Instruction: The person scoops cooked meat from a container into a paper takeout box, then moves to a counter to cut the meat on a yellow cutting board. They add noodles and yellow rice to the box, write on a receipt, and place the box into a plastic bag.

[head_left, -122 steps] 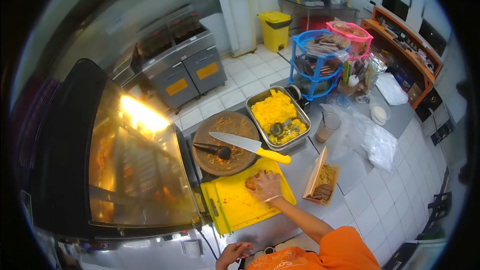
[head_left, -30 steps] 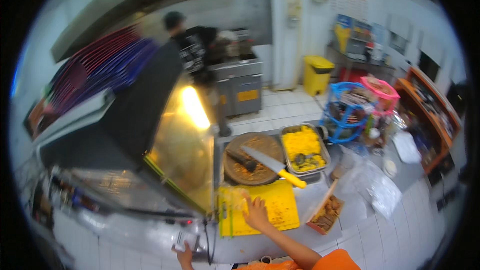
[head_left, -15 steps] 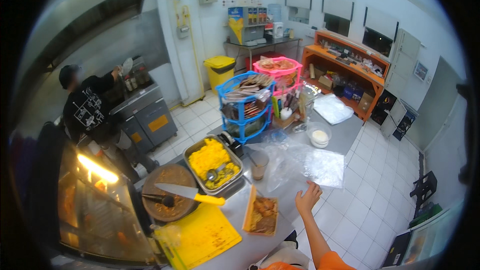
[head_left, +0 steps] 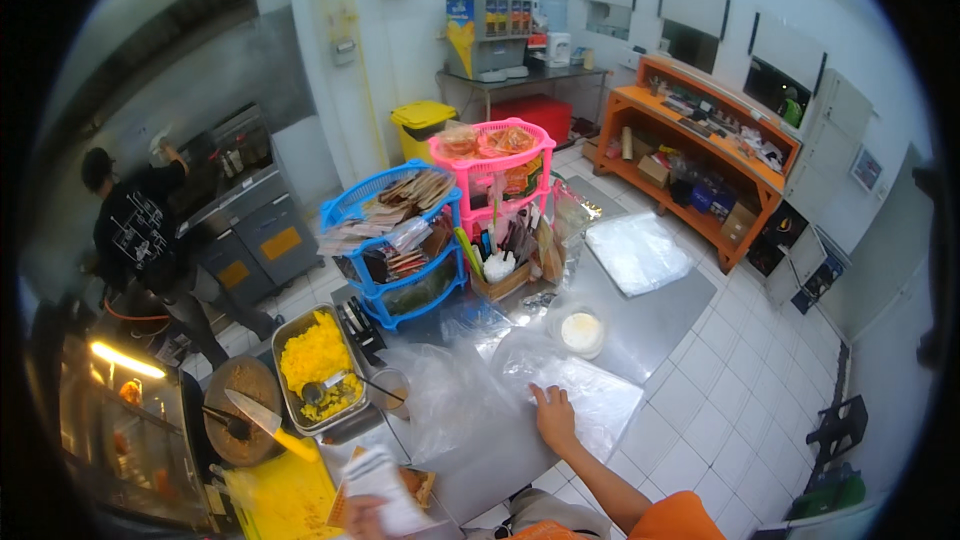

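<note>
My left hand [head_left: 366, 517], blurred at the lower edge, is closed on a white sheet [head_left: 385, 490]; I cannot tell whether it is paper or cloth. This sheet partly covers an open takeaway box [head_left: 425, 483] of food. My right hand [head_left: 555, 418] reaches over the steel table, fingers apart, their tips at the near edge of a stack of clear plastic sheets [head_left: 598, 402]. Loose plastic bags [head_left: 445, 400] lie to its left. Beyond the stack stands a round clear tub [head_left: 581, 331] with white contents.
Left are a tray of yellow rice [head_left: 318, 352] with a ladle, a knife [head_left: 262, 415] on a round chopping block [head_left: 238, 380], and a yellow cutting board [head_left: 290, 500]. Blue [head_left: 410, 265] and pink [head_left: 505, 155] basket racks stand behind. A person [head_left: 140, 220] works far left.
The view has shifted, with the table things now further left. My left hand has come into view with the white sheet over the food box. My right hand has moved onto the plastic stack.
</note>
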`<action>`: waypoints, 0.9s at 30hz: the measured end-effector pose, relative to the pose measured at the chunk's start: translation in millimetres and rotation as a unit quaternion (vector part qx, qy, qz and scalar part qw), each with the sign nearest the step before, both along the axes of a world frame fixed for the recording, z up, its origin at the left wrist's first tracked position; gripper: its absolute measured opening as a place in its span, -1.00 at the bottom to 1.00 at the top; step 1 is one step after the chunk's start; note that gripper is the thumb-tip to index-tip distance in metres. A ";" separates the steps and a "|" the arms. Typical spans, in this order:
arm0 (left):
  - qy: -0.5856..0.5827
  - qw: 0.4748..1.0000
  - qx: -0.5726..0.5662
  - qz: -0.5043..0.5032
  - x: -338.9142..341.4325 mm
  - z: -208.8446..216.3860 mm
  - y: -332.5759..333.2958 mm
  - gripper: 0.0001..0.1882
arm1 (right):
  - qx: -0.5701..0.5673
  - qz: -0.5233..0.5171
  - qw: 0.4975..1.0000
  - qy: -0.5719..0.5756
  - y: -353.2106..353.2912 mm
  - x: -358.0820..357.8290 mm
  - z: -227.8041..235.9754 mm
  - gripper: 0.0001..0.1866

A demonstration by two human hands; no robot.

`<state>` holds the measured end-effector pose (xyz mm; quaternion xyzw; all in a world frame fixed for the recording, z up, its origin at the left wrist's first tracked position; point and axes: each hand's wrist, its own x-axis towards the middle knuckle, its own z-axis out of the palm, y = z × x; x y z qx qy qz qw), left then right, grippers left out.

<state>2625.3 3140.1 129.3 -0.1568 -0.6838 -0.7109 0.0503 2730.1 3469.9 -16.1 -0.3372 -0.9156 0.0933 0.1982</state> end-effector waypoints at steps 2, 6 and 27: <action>0.032 0.995 -0.049 -0.080 10.5 4.8 53.9 -0.77 | -0.041 -0.020 0.997 0.061 12.6 -8.5 5.4 -0.45; 0.164 0.932 -0.246 -0.211 -11.2 -17.8 144.3 -0.71 | -0.113 0.030 0.993 -0.008 20.6 -12.5 17.8 -0.34; 0.096 0.935 -0.277 -0.201 -39.7 -19.8 231.1 -0.59 | -0.206 -0.011 0.940 0.273 185.0 -71.3 138.9 -0.71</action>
